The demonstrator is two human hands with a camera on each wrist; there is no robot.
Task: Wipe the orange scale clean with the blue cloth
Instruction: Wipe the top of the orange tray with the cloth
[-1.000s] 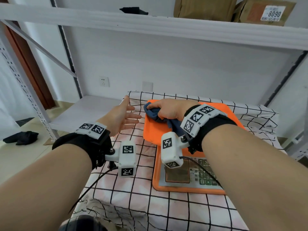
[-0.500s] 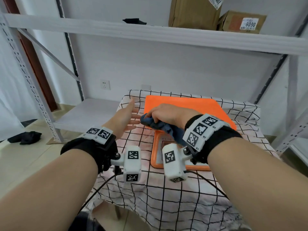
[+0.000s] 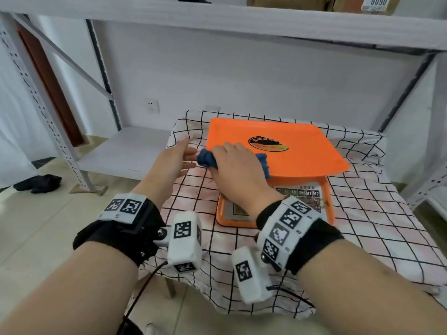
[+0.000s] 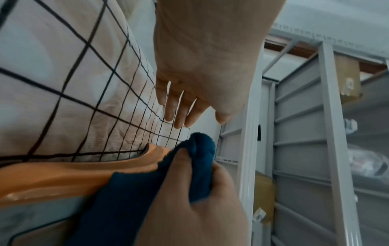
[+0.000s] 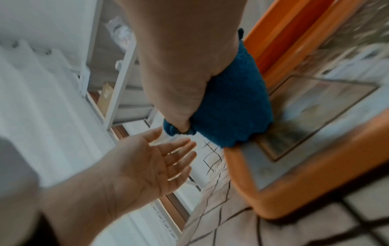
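Note:
The orange scale (image 3: 307,155) stands on a checked cloth, its flat platter above a base with a keypad and display (image 3: 309,194). My right hand (image 3: 225,160) grips a bunched blue cloth (image 3: 206,160) and holds it against the platter's near-left edge. The right wrist view shows the blue cloth (image 5: 231,108) hanging below my right hand (image 5: 179,69) over the scale's base (image 5: 284,196). My left hand (image 3: 183,158) hovers just left of the cloth, palm open, fingers straight, touching nothing. In the left wrist view the left hand's fingers (image 4: 179,108) spread above the blue cloth (image 4: 200,156).
The black-and-white checked tablecloth (image 3: 362,226) covers a small table. A white metal shelf rack (image 3: 121,153) stands behind and to the left, with cardboard boxes (image 3: 362,3) on its upper shelf. A dark garment (image 3: 38,183) lies on the floor at the left.
My right hand has drawn the blue cloth from the platter's far-left part to its near-left edge, uncovering the round label. The left hand has stayed open beside it.

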